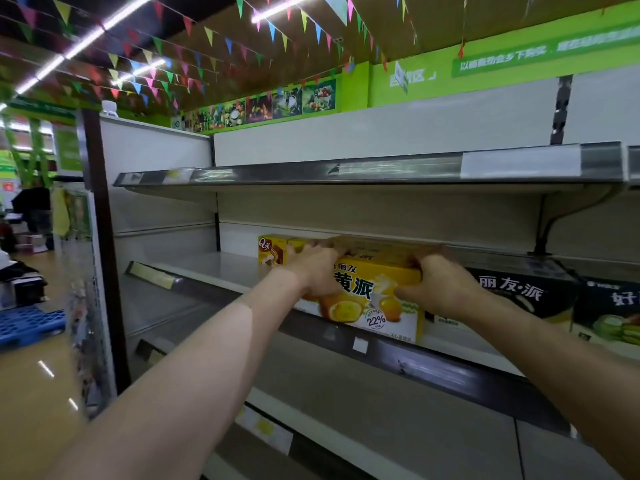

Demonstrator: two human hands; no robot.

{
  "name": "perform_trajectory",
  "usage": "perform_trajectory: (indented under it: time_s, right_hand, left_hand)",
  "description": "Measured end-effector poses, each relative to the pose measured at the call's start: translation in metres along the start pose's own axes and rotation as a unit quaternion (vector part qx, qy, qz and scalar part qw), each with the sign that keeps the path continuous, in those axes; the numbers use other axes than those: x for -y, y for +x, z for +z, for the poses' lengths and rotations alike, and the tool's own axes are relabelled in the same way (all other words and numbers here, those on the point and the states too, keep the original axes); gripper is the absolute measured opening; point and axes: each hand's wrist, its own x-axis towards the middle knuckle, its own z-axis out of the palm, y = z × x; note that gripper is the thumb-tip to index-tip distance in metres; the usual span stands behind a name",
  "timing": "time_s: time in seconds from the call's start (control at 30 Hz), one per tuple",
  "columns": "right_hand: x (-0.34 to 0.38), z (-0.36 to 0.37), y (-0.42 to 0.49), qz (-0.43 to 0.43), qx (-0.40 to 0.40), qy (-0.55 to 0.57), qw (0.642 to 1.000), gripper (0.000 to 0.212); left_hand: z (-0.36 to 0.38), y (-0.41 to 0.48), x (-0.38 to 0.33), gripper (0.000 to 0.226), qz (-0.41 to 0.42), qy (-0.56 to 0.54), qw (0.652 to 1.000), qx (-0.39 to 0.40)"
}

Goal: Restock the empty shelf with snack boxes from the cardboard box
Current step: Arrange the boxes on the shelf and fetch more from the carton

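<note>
Both hands are on it now. The yellow snack box (377,299) is up at the middle shelf (207,268), printed face toward us, its long axis running left to right along the shelf's front edge. The left hand (318,268) is wrapped round the left end with fingers curled over the top. The right hand (440,289) clamps the right end the same way, so it's a firm two-handed hold, one hand per short side.

The box sits dead ahead of the hands, right at the lip. Its lower edge looks to be on or just over the price rail (450,372), though I can't tell if its weight is fully down. Neither hand is nearer; they're level across it.

Look at the neighbours. A black box (512,292) sits just beside the right hand, so that side is tight. A small yellow box (273,249) stands further back, behind the left hand. Bare shelf runs away to the left.

So my read is that the coming move goes straight back, away from the body, keeping the long side square to the edge. The cardboard box itself isn't in view.
</note>
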Motion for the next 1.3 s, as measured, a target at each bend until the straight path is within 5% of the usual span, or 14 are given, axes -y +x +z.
perform_trajectory:
  time_s: [0.2, 0.37, 0.57, 1.3]
  right_hand:
    - [0.01, -0.003, -0.004, 0.006, -0.009, -0.098, 0.995, 0.038]
    - [0.011, 0.006, -0.012, -0.023, 0.019, -0.114, 0.993, 0.073]
    - [0.037, 0.018, -0.012, -0.079, -0.032, -0.306, 0.948, 0.065]
    - [0.052, 0.029, -0.012, -0.097, -0.037, -0.319, 0.942, 0.074]
  left_hand:
    - [0.009, -0.002, 0.016, 0.11, -0.081, -0.024, 0.996, 0.003]
    - [0.015, -0.001, 0.02, 0.114, -0.088, -0.046, 0.995, 0.009]
    - [0.012, -0.002, -0.003, 0.113, -0.067, -0.045, 0.997, 0.018]
    - [0.007, -0.003, -0.023, 0.104, -0.055, -0.033, 0.998, 0.019]
